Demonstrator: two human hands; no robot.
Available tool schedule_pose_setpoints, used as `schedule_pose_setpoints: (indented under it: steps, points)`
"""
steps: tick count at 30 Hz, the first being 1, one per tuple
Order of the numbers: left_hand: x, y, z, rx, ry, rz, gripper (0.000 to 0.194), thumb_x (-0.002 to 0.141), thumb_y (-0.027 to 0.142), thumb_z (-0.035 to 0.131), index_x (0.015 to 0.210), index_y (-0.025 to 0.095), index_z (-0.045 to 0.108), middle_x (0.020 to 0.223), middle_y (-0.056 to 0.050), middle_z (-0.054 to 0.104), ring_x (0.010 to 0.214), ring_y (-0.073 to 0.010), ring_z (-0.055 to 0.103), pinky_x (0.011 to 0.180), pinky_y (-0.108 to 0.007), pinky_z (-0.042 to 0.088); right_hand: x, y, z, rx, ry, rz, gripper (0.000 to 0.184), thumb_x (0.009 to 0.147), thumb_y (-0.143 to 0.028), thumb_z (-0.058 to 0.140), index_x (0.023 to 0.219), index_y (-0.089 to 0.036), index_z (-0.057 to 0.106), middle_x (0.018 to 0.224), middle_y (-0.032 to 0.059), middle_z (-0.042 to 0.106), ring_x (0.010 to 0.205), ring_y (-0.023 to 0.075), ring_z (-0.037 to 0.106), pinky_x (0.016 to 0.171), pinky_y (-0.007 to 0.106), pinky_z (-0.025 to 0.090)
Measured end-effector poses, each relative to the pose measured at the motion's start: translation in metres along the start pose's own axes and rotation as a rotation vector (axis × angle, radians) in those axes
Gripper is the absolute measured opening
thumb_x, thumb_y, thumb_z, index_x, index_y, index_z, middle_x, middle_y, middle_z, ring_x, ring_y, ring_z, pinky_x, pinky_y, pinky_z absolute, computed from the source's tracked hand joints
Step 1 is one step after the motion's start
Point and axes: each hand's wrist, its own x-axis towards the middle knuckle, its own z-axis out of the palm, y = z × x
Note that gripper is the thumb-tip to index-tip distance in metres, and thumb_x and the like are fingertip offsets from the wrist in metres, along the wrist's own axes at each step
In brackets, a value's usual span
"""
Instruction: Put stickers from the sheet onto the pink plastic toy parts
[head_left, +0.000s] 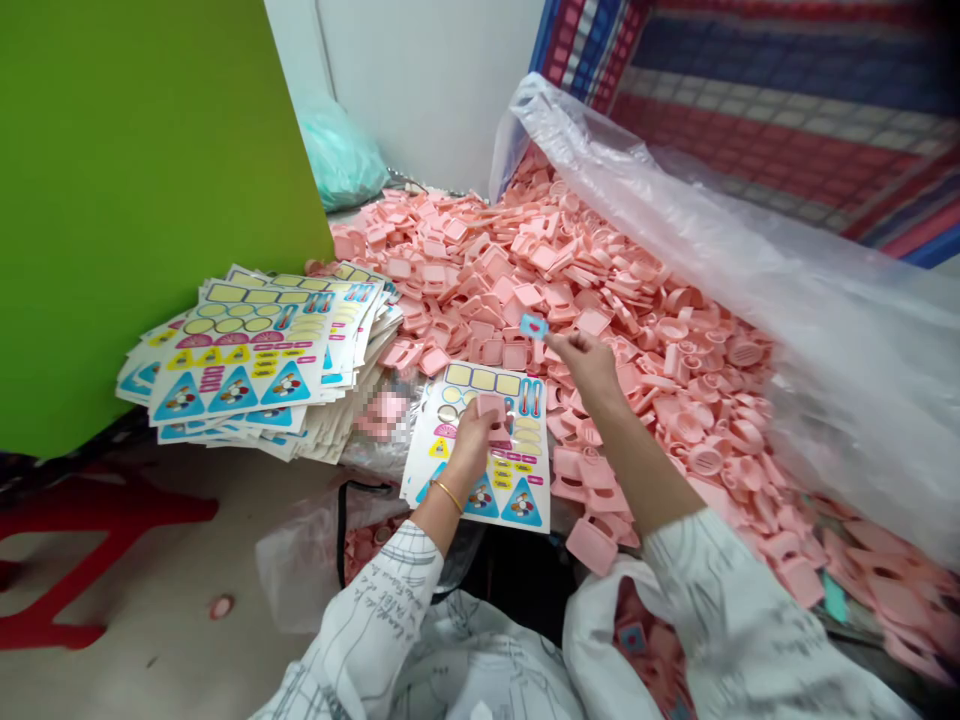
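Bearings are taken from the centre of the view, 12 o'clock at the top edge.

Left hand [471, 440], at 6 o'clock: grip clamped on a pink plastic piece [491, 406], which is held over the upper middle of the printed sticker sheets [541, 512]. Whether the piece touches the top sheet cannot be told.

Right hand [589, 365], at 3 o'clock: thumb and finger together, pinching a small blue label [534, 326] by its edge at 2 o'clock. The label carries a red, heart-like mark and is apart from the pink piece.

Markings: the top sheet bears pale yellow rectangles and circles, magenta half-rounds, thermometer figures, a yellow triangle, and blue triangles picturing capsule-like shapes. Its magenta and yellow strips carry marks too small to read. The sheets in the stack [247, 362] at 9 o'clock bear the same print. The patterned sleeve [367, 625] at 7 o'clock shows script-style lettering; its wording cannot be made out with certainty.

Surroundings: a heap of pink pieces [480, 270] spreads from 11 through 4 o'clock, flanked at 3 o'clock by clear plastic sheeting [750, 290]. A white bag [592, 625] at 5 o'clock contains pink pieces, some with blue labels.
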Motion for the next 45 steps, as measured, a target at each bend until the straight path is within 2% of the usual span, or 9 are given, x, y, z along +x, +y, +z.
schedule_pose_setpoints:
  steps: [3,6,10,16,24,36,45]
  points:
    - [-0.02,0.017,0.001,-0.195,-0.111,-0.088,0.031,0.078,0.035,0.066,0.103,0.017,0.058,0.094,-0.01,0.072,0.072,-0.0181,0.067,0.069,-0.031,0.053,-0.058,-0.006,-0.017,-0.06,-0.071,-0.016,0.045,0.072,-0.064,0.066,0.07,-0.019,0.06,0.063,-0.0017,0.058,0.06,0.0125,0.049,0.057,0.024,0.037]
    - [-0.047,0.028,0.001,-0.336,-0.153,-0.183,0.043,0.087,0.054,0.059,0.105,0.015,0.062,0.094,-0.013,0.073,0.074,-0.0213,0.069,0.072,-0.036,0.055,-0.11,-0.004,-0.022,-0.107,-0.096,0.013,0.047,0.074,-0.067,0.063,0.07,-0.02,0.061,0.063,-0.001,0.059,0.059,0.0135,0.05,0.056,0.025,0.036]
    - [-0.076,0.034,0.002,-0.345,-0.152,-0.216,0.056,0.089,0.065,0.048,0.106,0.014,0.067,0.093,-0.013,0.073,0.084,-0.0249,0.07,0.076,-0.038,0.057,-0.14,-0.002,-0.019,-0.135,-0.139,0.043,0.045,0.075,-0.066,0.063,0.069,-0.021,0.061,0.061,-0.0015,0.06,0.057,0.0138,0.051,0.054,0.025,0.034]
    - [-0.092,0.041,0.006,-0.306,-0.121,-0.252,0.062,0.084,0.072,0.049,0.104,0.017,0.069,0.097,-0.011,0.073,0.092,-0.0251,0.07,0.078,-0.035,0.057,-0.145,-0.006,-0.018,-0.227,-0.201,0.054,0.038,0.078,-0.059,0.065,0.068,-0.023,0.062,0.062,-0.0024,0.063,0.06,0.0144,0.055,0.057,0.025,0.034]
    - [-0.093,0.034,0.002,-0.297,-0.098,-0.25,0.062,0.083,0.072,0.051,0.108,0.017,0.068,0.095,-0.011,0.073,0.092,-0.025,0.07,0.075,-0.033,0.056,-0.151,0.001,-0.016,-0.235,-0.182,0.052,0.036,0.078,-0.058,0.066,0.069,-0.023,0.064,0.066,-0.0026,0.066,0.062,0.0144,0.056,0.058,0.025,0.034]
    - [-0.095,0.033,0.004,-0.301,-0.087,-0.257,0.063,0.083,0.073,0.051,0.105,0.016,0.068,0.095,-0.011,0.073,0.093,-0.0245,0.069,0.076,-0.032,0.055,-0.153,0.006,-0.016,-0.204,-0.22,0.089,0.035,0.079,-0.057,0.064,0.072,-0.023,0.065,0.07,-0.001,0.07,0.066,0.0163,0.061,0.061,0.025,0.037]
    - [-0.098,0.029,0.005,-0.303,-0.089,-0.255,0.06,0.084,0.07,0.053,0.102,0.015,0.069,0.093,-0.011,0.074,0.091,-0.0251,0.07,0.074,-0.033,0.056,-0.157,0.005,-0.018,-0.237,-0.197,0.102,0.033,0.079,-0.056,0.065,0.071,-0.024,0.065,0.069,-0.0017,0.07,0.066,0.0165,0.061,0.062,0.025,0.037]
